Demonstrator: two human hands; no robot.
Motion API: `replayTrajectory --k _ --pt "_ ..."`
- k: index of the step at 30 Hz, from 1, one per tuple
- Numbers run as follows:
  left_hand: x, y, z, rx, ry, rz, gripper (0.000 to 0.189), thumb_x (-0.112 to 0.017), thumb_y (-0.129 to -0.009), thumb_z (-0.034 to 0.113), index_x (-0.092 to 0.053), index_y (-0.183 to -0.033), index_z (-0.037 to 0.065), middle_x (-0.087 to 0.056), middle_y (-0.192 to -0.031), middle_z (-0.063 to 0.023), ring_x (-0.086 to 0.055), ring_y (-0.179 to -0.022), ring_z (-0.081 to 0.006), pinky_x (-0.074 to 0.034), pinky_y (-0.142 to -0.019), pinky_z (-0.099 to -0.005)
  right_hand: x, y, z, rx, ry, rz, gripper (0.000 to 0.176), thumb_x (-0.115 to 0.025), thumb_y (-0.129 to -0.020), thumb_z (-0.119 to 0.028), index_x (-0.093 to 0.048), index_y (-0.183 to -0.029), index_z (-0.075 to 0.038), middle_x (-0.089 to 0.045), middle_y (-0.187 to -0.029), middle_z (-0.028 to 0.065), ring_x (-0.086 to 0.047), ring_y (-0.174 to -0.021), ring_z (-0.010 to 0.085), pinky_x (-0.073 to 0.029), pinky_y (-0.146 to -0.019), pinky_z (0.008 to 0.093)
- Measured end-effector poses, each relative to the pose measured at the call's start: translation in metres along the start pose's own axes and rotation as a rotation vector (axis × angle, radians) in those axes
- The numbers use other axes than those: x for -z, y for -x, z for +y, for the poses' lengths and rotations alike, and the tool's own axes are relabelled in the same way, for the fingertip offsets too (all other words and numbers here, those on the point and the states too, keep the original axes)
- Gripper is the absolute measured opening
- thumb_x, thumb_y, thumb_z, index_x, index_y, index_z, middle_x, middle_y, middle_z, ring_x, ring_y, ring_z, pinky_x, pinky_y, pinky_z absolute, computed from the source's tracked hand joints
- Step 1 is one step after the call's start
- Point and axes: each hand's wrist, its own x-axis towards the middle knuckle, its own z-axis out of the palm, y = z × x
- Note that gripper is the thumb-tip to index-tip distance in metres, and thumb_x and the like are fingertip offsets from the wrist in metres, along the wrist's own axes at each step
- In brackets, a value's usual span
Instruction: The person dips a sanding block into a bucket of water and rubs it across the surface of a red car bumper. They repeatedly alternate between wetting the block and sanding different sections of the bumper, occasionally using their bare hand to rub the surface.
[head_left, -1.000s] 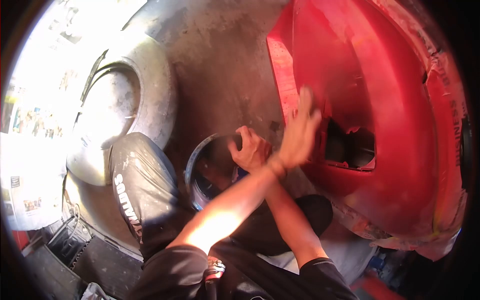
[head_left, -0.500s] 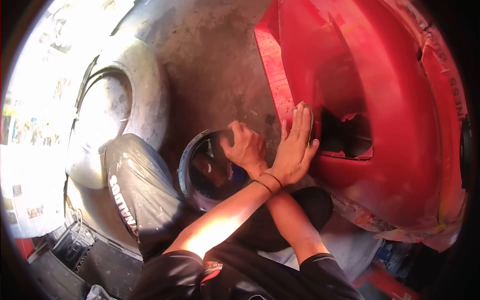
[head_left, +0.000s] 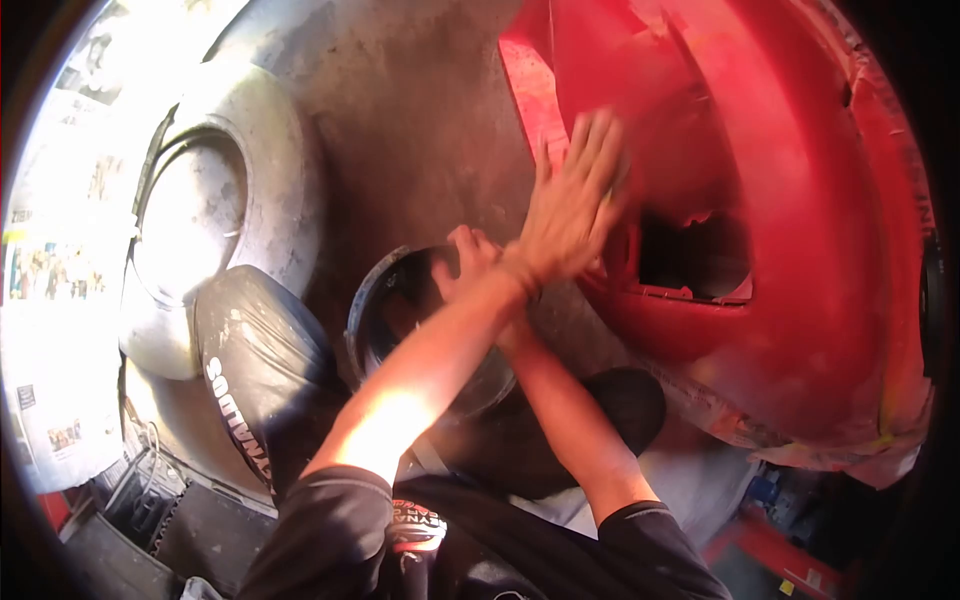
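My left hand (head_left: 575,195), its arm crossed over the right, lies with fingers stretched along the inner edge of a red car bumper (head_left: 800,260). Blur softens its fingers. A thin pad, apparently for sanding, shows only as a narrow edge beside the fingers, mostly hidden under the palm. My right hand (head_left: 468,262) is over the rim of a dark round bucket (head_left: 357,330) between my legs. Its fingers are bent and apart, and I see nothing in them. My left forearm covers part of the bucket.
A pale, dusty tyre (head_left: 285,170) lies on the floor left of my knee. Newspaper sheets (head_left: 65,330) hang at the far left. Masking paper (head_left: 830,455) lines the bumper's lower edge. A rectangular opening (head_left: 695,255) with jagged edges pierces the bumper.
My left hand has slid upward along the bumper, away from the opening. My right hand has shifted slightly up and left over the bucket. The view has shifted a little.
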Motion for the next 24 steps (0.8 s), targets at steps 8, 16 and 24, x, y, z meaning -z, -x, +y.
replayTrajectory --k 8,16,24 --pt "0.001 0.049 0.004 0.008 -0.067 -0.206 0.074 -0.038 -0.116 0.042 -0.017 -0.178 0.006 -0.016 -0.185 -0.0185 -0.010 -0.172 -0.0375 0.002 -0.135 -0.0646 0.000 -0.003 -0.002 -0.051 -0.065 0.025 0.044 -0.082 -0.088 -0.029 -0.063 -0.122 -0.009 -0.074 -0.112 0.0175 -0.075 -0.100 0.0434 -0.059 -0.088 0.0534" --pt "0.027 -0.033 -0.015 -0.143 -0.027 -0.008 0.074 -0.041 -0.115 0.042 -0.020 -0.178 0.009 -0.018 -0.185 -0.0158 -0.011 -0.172 -0.0370 -0.002 -0.135 -0.0638 0.000 0.006 0.013 0.104 -0.012 0.120 0.041 -0.081 -0.093 -0.036 -0.063 -0.115 -0.008 -0.069 -0.101 0.0152 -0.067 -0.097 0.0379 -0.051 -0.088 0.0519" --pt "0.033 -0.061 -0.016 -0.264 -0.067 -0.048 0.073 -0.042 -0.115 0.039 -0.021 -0.178 0.010 -0.020 -0.185 -0.0163 -0.012 -0.172 -0.0354 0.001 -0.135 -0.0614 0.018 0.008 -0.002 -0.092 0.015 -0.044 0.046 -0.086 -0.080 -0.049 -0.075 -0.110 -0.017 -0.079 -0.092 0.0158 -0.077 -0.088 0.0396 -0.058 -0.075 0.0509"
